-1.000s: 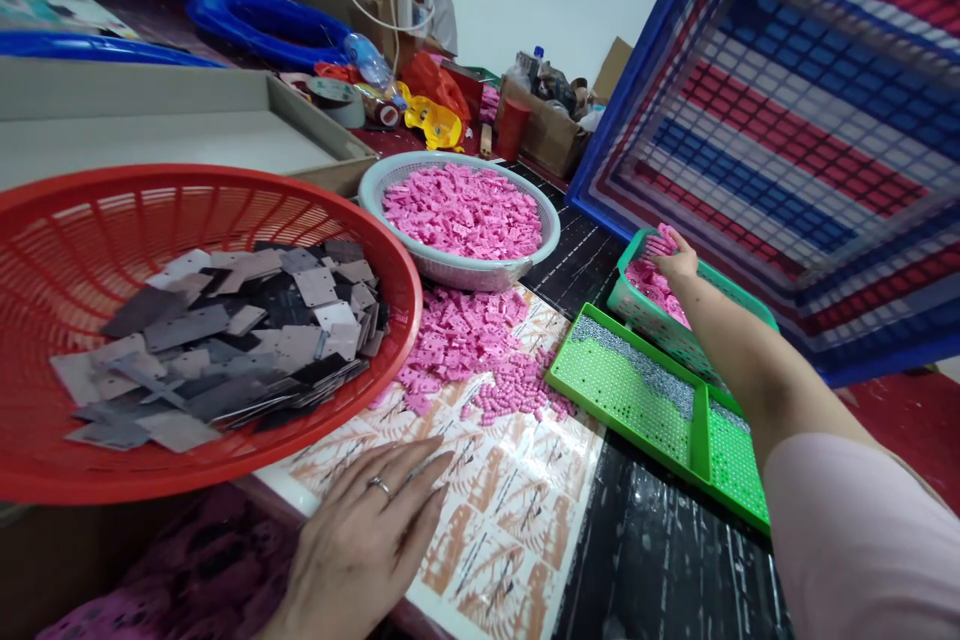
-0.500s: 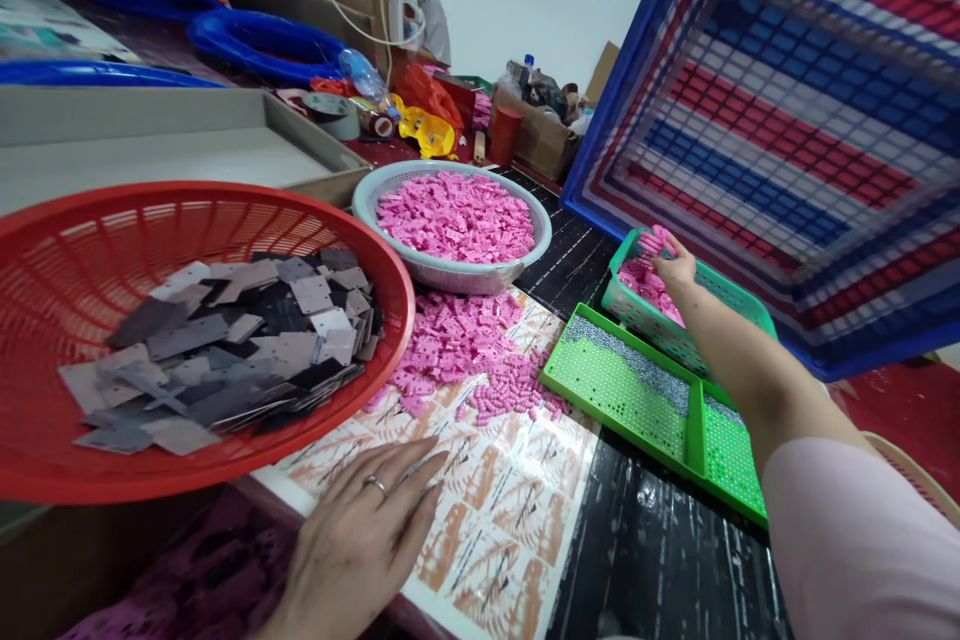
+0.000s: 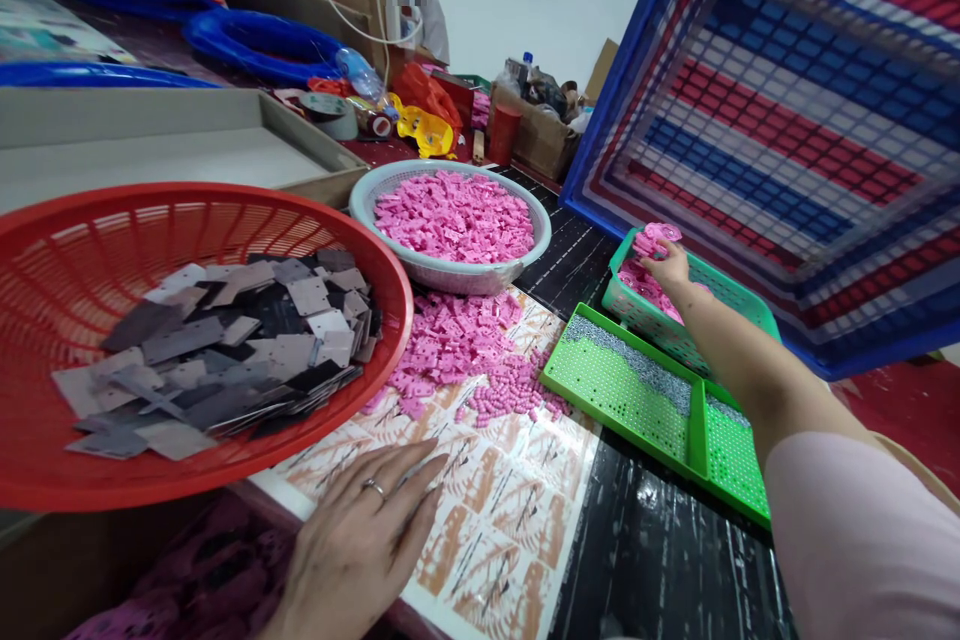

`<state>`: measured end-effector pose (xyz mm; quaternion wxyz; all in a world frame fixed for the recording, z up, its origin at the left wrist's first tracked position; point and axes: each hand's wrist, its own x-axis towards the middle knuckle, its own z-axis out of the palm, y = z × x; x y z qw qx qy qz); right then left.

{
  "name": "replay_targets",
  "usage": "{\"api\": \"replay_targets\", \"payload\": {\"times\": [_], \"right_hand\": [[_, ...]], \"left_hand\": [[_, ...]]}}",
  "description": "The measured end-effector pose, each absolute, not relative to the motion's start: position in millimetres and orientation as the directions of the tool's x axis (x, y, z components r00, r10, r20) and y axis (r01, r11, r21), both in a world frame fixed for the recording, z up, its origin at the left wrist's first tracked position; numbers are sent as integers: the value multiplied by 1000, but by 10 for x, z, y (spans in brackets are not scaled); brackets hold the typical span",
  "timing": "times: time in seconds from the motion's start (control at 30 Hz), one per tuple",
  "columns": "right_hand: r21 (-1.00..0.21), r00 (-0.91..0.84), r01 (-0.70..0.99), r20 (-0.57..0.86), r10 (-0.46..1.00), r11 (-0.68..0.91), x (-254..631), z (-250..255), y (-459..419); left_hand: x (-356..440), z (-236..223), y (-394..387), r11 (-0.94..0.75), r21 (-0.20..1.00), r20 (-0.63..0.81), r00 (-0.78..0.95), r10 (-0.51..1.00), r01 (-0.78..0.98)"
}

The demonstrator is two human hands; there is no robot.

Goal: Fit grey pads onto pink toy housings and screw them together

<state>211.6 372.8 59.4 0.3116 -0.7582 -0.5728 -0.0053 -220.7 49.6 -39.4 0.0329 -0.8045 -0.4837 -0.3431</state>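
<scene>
My right hand (image 3: 671, 268) is closed on a pink plastic piece (image 3: 657, 238) with rounded ends, over the far end of the teal basket (image 3: 739, 308); whether it holds more than one is unclear. Similar pink pieces lie in that basket below the fingers. My left hand (image 3: 364, 525), with a ring on one finger, rests flat and open at the near edge of the patterned board (image 3: 517, 510). Beyond it lie a heap of flat pink pieces (image 3: 454, 340) and a scatter of small pink beads (image 3: 510, 392). A green tray (image 3: 630, 410) with tiny grey bits stands between the board and the teal basket.
At left a large red basket (image 3: 37, 320) holds grey and black plates (image 3: 307, 295). Behind the heap stands a pale blue basin (image 3: 457, 272) full of pink pieces. A big blue crate (image 3: 600, 140) leans on its side at right. A grey tray (image 3: 150, 115) lies far left.
My right hand has shifted slightly left, and the pink piece in its fingers is turned to a different angle. My left hand stays where it was.
</scene>
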Motion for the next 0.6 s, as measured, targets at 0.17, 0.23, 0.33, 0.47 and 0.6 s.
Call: {"api": "replay_targets", "payload": {"times": [0.17, 0.23, 0.33, 0.47, 0.6], "right_hand": [[-394, 358, 896, 371, 857, -204, 2048, 646, 3728], [-373, 355, 903, 365, 861, -214, 2027, 659, 3744], [-344, 350, 911, 355, 867, -227, 1986, 661, 3786], [-314, 363, 913, 328, 872, -261, 1902, 650, 3835], [-285, 379, 911, 302, 875, -297, 1818, 659, 3841]], "left_hand": [[-2201, -371, 493, -539, 263, 596, 305, 743, 800], [-2196, -345, 495, -544, 251, 605, 309, 734, 801], [-2188, -295, 506, -553, 232, 618, 317, 719, 800], [-2181, -259, 514, -545, 234, 625, 305, 719, 805], [-2186, -270, 505, -547, 239, 627, 303, 718, 803]]}}
